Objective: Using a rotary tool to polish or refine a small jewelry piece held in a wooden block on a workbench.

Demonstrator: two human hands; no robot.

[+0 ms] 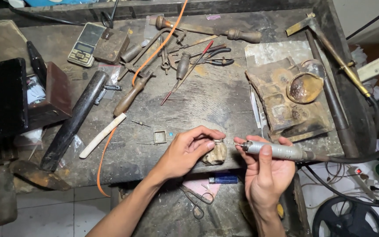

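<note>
1. The left hand [188,149] pinches a small silver ring [217,141] between thumb and fingertips, the fingers closed on it, just above a lumpy tan block [216,154] at the front edge of the workbench [216,101].
2. The right hand [266,169] is wrapped shut around a grey rotary handpiece [277,150], thumb on top; its thin bit points left and ends just beside the ring. Whether bit and ring touch cannot be told.
3. A dark cable [356,159] runs right from the handpiece.
4. Just left of the left hand lie a small square metal frame [159,137] and a tiny blue stone [170,134].
5. Below the hands sit a blue lighter [223,179] and scissors [194,202] on a lower shelf.
6. Further out: a charred soldering block [286,103] with a round dish [304,87] to the right, a white file-like stick [102,135] and a black mandrel [73,120] to the left, a pocket scale [86,44] at the back, and an orange cord [154,55] crossing the bench.
</note>
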